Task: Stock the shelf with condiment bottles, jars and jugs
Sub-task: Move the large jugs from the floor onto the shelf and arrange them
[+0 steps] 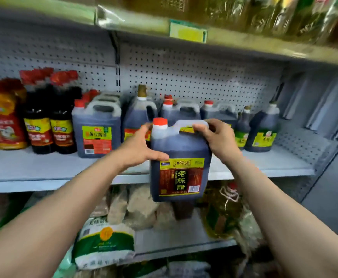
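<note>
I hold a large dark vinegar jug [181,157] with a red cap and a yellow, red and black label in front of the grey middle shelf [43,167]; its bottom hangs below the shelf's front edge. My right hand [216,137] grips the clear handle on top. My left hand [142,147] clasps the jug's left side, thumb across the front. Behind the held jug, a row of similar dark jugs [96,133] with red caps stands along the back of the shelf.
Dark sauce bottles [49,129] and a red and yellow pack [3,121] stand at the shelf's left. Oil bottles [284,15] line the top shelf. Bagged goods [103,243] fill the lower shelf. A bare stretch of shelf lies right of the jug.
</note>
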`<action>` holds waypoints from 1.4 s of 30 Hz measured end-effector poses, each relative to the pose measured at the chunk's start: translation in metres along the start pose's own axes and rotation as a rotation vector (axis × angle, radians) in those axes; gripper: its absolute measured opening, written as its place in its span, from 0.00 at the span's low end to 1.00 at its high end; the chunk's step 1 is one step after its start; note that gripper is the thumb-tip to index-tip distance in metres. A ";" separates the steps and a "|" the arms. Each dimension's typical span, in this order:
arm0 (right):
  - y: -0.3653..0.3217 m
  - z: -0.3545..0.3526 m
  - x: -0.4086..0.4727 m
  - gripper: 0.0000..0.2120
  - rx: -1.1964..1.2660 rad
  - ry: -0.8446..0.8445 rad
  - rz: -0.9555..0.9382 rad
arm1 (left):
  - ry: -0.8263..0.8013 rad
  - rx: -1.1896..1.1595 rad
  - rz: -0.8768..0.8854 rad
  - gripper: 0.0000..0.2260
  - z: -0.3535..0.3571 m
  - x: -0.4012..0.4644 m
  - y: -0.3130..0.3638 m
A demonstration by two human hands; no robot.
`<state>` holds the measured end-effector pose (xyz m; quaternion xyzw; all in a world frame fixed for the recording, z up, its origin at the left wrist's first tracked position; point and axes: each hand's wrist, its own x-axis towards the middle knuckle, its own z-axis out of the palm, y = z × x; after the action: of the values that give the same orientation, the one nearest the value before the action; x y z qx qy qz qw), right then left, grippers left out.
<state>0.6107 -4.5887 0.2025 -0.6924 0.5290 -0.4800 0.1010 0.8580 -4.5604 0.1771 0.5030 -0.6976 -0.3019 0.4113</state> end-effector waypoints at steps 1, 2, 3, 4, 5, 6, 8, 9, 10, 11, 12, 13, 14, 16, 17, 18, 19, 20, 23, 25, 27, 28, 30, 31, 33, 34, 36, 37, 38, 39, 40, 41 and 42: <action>0.011 -0.004 0.021 0.18 0.010 -0.011 -0.015 | 0.018 -0.011 0.005 0.42 0.007 0.020 0.005; 0.021 -0.006 0.040 0.18 0.023 -0.023 -0.028 | 0.034 -0.008 0.007 0.41 0.012 0.039 0.008; 0.032 -0.006 0.056 0.19 0.037 -0.033 -0.035 | 0.044 0.004 0.004 0.42 0.018 0.055 0.009; 0.043 -0.004 0.068 0.20 0.053 -0.040 -0.036 | 0.051 0.022 -0.003 0.43 0.023 0.069 0.009; 0.053 0.000 0.078 0.20 0.067 -0.048 -0.035 | 0.061 0.046 -0.011 0.45 0.027 0.080 0.007; 0.062 0.004 0.086 0.19 0.078 -0.058 -0.035 | 0.072 0.074 -0.018 0.47 0.030 0.090 0.004; 0.074 0.014 0.097 0.16 0.096 -0.082 -0.052 | 0.090 0.095 -0.037 0.47 0.033 0.105 -0.003; 0.078 0.018 0.102 0.15 0.097 -0.086 -0.070 | 0.094 0.085 -0.044 0.47 0.032 0.112 -0.007; 0.080 0.020 0.106 0.15 0.094 -0.083 -0.088 | 0.089 0.076 -0.048 0.46 0.032 0.116 -0.009; 0.082 0.022 0.109 0.15 0.091 -0.076 -0.100 | 0.081 0.068 -0.053 0.46 0.031 0.118 -0.010; 0.084 0.024 0.112 0.17 0.085 -0.071 -0.109 | 0.072 0.061 -0.059 0.46 0.029 0.121 -0.011; 0.086 0.025 0.115 0.19 0.073 -0.067 -0.117 | 0.061 0.056 -0.067 0.46 0.028 0.122 -0.012; 0.089 0.026 0.116 0.21 0.055 -0.061 -0.127 | 0.047 0.060 -0.074 0.45 0.028 0.122 -0.012; 0.093 0.027 0.117 0.24 0.006 -0.047 -0.140 | 0.033 0.121 -0.068 0.45 0.028 0.120 -0.011; 0.093 0.027 0.117 0.25 -0.016 -0.044 -0.140 | 0.039 0.184 -0.057 0.46 0.029 0.119 -0.009; 0.093 0.026 0.117 0.26 -0.028 -0.046 -0.139 | 0.057 0.265 -0.037 0.48 0.030 0.117 -0.006; 0.093 0.025 0.116 0.26 -0.030 -0.052 -0.136 | 0.086 0.351 -0.004 0.53 0.031 0.115 -0.003; 0.092 0.023 0.115 0.26 -0.028 -0.055 -0.131 | 0.118 0.443 0.046 0.59 0.032 0.113 0.000; 0.089 0.020 0.109 0.24 -0.046 -0.046 -0.130 | 0.152 0.767 0.267 0.67 0.034 0.113 0.012; 0.086 0.017 0.106 0.23 -0.086 -0.031 -0.181 | 0.109 0.948 0.343 0.65 0.034 0.115 0.019; 0.082 0.013 0.104 0.24 -0.127 -0.027 -0.309 | 0.071 1.075 0.363 0.61 0.034 0.117 0.023; 0.079 0.011 0.102 0.28 -0.154 -0.054 -0.373 | 0.063 1.123 0.375 0.59 0.035 0.118 0.024; 0.074 0.007 0.098 0.42 -0.265 -0.186 -0.461 | 0.051 1.184 0.396 0.57 0.036 0.119 0.026; 0.072 0.005 0.094 0.49 -0.353 -0.261 -0.484 | 0.043 1.203 0.403 0.57 0.036 0.120 0.026; 0.068 0.004 0.087 0.59 -0.517 -0.342 -0.507 | 0.029 1.230 0.408 0.59 0.038 0.120 0.028; 0.067 0.004 0.085 0.62 -0.564 -0.347 -0.509 | 0.029 1.230 0.404 0.61 0.040 0.119 0.028; 0.063 0.005 0.081 0.68 -0.627 -0.338 -0.498 | 0.044 1.196 0.388 0.66 0.043 0.116 0.029; 0.061 0.006 0.079 0.70 -0.666 -0.338 -0.496 | 0.045 1.193 0.377 0.69 0.045 0.115 0.029; 0.060 0.006 0.078 0.72 -0.709 -0.341 -0.500 | 0.041 1.212 0.370 0.70 0.046 0.115 0.029; 0.060 0.007 0.076 0.73 -0.751 -0.339 -0.508 | 0.041 1.246 0.367 0.71 0.047 0.115 0.028; 0.059 0.008 0.075 0.73 -0.784 -0.329 -0.514 | 0.050 1.285 0.374 0.71 0.049 0.115 0.026; 0.059 0.009 0.075 0.74 -0.803 -0.314 -0.515 | 0.067 1.318 0.386 0.70 0.049 0.115 0.025; 0.059 0.010 0.074 0.73 -0.811 -0.301 -0.512 | 0.084 1.338 0.395 0.70 0.050 0.116 0.023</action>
<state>0.5794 -4.6789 0.2006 -0.8452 0.4655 -0.1401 -0.2220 0.7853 -4.6629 0.2038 0.5233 -0.7956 0.2926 0.0869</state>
